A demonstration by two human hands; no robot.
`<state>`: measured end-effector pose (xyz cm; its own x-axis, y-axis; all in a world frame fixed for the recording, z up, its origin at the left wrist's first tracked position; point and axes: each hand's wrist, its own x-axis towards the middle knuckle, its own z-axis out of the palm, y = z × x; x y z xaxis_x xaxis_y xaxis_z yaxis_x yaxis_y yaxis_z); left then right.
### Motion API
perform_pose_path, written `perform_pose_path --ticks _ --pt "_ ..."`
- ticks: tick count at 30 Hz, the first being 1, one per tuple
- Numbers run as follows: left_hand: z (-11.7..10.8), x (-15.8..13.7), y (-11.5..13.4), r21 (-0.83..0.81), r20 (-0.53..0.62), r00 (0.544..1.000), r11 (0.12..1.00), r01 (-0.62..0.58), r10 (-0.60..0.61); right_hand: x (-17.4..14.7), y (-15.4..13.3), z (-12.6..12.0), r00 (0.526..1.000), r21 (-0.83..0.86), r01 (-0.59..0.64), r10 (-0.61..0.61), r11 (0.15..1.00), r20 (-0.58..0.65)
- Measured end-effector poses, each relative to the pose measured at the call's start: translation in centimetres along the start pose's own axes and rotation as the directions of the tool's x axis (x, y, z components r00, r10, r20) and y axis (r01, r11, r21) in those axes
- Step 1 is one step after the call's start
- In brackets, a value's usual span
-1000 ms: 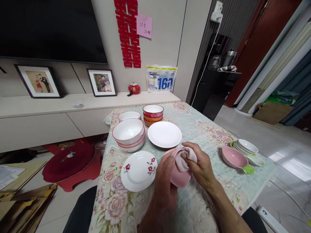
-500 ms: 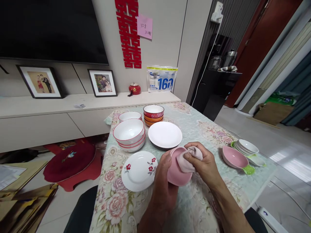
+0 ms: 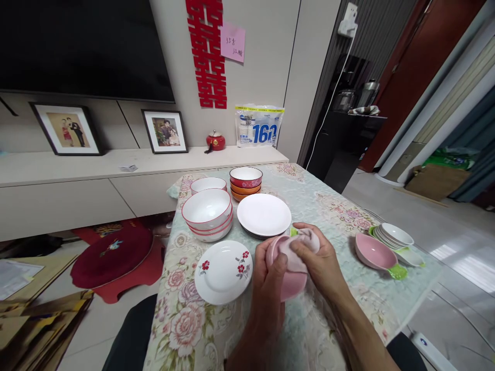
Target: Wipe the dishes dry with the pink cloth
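Note:
A pink bowl [image 3: 293, 286] is held above the near part of the table, gripped at its left side by my left hand [image 3: 270, 273], whose thumb lies over the rim. My right hand [image 3: 319, 257] is closed on a pale pink cloth [image 3: 296, 256] and presses it against the bowl's inside and far rim. A bit of green shows at the bowl's far edge beside the cloth. Just left of my hands lies a white plate with red flowers [image 3: 223, 272]. Beyond them is a stack of plates with a white one [image 3: 264, 214] on top.
White red-rimmed bowls [image 3: 208, 210] stand stacked at the left, with red and orange bowls [image 3: 246, 178] behind. A pink bowl with a green handle [image 3: 374, 251] and small white bowls [image 3: 397, 233] sit at the right on the flowered tablecloth [image 3: 181, 324]. A red stool [image 3: 116, 252] is on the floor.
My left thumb has moved across the bowl's rim. The bowl has turned slightly in my hands, and a green part now shows by the cloth. My right hand still holds the cloth.

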<state>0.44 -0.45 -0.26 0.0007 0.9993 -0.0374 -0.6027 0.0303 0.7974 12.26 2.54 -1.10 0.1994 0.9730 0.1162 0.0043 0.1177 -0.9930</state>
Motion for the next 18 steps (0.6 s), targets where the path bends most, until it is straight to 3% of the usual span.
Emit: perform_pose_path --ticks 3,8,13,18 --pt "-0.4 0.3 -0.3 0.033 -0.058 0.998 0.999 -0.004 0.006 -0.4 0.4 0.8 0.997 -0.151 0.044 -0.035 0.988 0.062" --pt "-0.9 0.4 -0.3 0.147 -0.082 0.989 0.983 -0.112 0.125 -0.5 0.7 1.0 0.983 -0.289 0.108 -0.058 0.951 0.177" --pt "-0.7 0.6 -0.5 0.088 -0.070 0.998 0.996 0.001 0.005 -0.1 0.7 0.1 0.984 -0.452 0.174 -0.136 0.875 0.116" --pt "-0.4 0.6 -0.7 0.051 -0.044 0.999 0.999 0.012 -0.010 -0.2 0.4 -0.5 0.969 -0.539 0.240 -0.229 0.807 0.088"
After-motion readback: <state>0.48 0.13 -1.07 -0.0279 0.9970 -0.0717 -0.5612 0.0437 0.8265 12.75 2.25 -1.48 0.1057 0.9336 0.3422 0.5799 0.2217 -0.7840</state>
